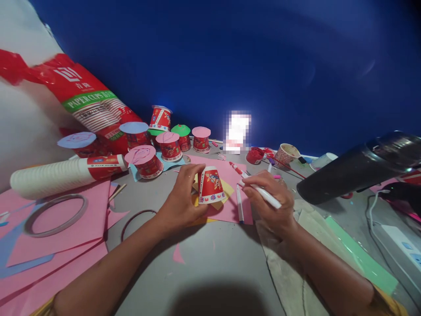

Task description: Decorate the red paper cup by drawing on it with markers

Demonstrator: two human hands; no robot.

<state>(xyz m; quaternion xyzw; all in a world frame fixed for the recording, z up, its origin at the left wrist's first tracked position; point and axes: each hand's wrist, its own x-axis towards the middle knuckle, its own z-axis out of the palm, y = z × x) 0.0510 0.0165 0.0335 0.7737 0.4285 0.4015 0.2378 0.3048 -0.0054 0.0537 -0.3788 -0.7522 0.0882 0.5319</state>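
Upside down in my left hand [184, 197] is a red and white paper cup [212, 184], its wide rim toward me, with fingers and thumb around its left side. My right hand [271, 199] grips a white marker [263, 193] with a red tip end pointing up and left, a short way right of the cup and apart from it. A second white marker [240, 206] lies on the pink paper [245, 175] between my hands. Yellow paper [226, 188] shows behind the cup.
Several cups with paper discs [141, 156] stand at the back left, near a cup stack [66, 173] and a packet [88, 96]. Pink sheets and a tape ring [29, 224] lie left. A black cylinder [355, 169], cloth [279, 259] and power strip [399, 241] are right.
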